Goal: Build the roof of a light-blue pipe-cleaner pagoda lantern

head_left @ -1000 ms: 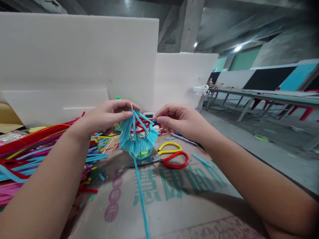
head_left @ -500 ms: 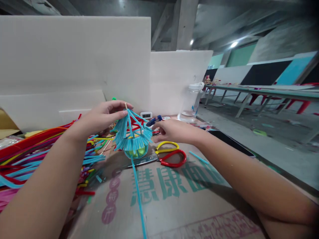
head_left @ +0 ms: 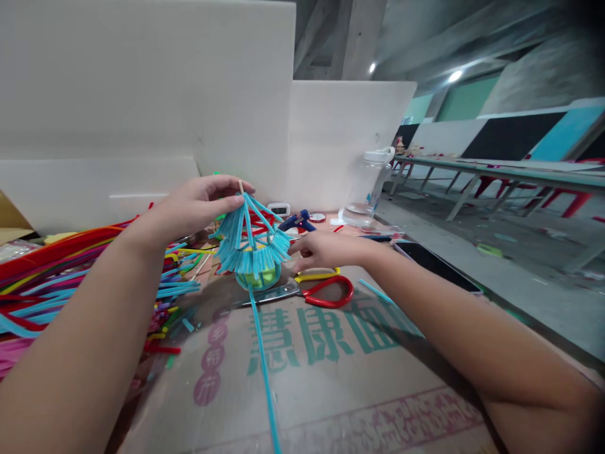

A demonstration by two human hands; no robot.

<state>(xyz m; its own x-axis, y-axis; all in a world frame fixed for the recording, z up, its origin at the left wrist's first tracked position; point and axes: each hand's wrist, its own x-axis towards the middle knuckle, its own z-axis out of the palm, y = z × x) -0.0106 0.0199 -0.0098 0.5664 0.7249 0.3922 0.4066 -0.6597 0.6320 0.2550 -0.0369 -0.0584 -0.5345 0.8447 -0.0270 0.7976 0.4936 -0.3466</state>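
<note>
My left hand [head_left: 201,208] pinches the wooden stick at the top of a small umbrella-shaped craft [head_left: 250,243] made of blue pipe cleaners with red ones inside. One long blue pipe cleaner [head_left: 265,372] trails from it toward me over the cardboard [head_left: 331,378]. My right hand [head_left: 326,250] is low over the table, palm down, fingers loosely extended, just right of the craft. It hovers above the yellow and red handles of the scissors [head_left: 326,291] and holds nothing. A blue glue gun [head_left: 295,221] lies just beyond its fingertips.
A heap of coloured pipe cleaners [head_left: 70,277] fills the left side. A green round object [head_left: 259,279] sits under the craft. A clear plastic bottle [head_left: 366,186] stands at the back right near a dark phone [head_left: 437,265]. White foam boards [head_left: 189,107] wall the back.
My right hand left the craft's right edge, dropped and moved forward over the scissors toward the glue gun. My left hand kept its hold on the stick. The view shifted slightly.
</note>
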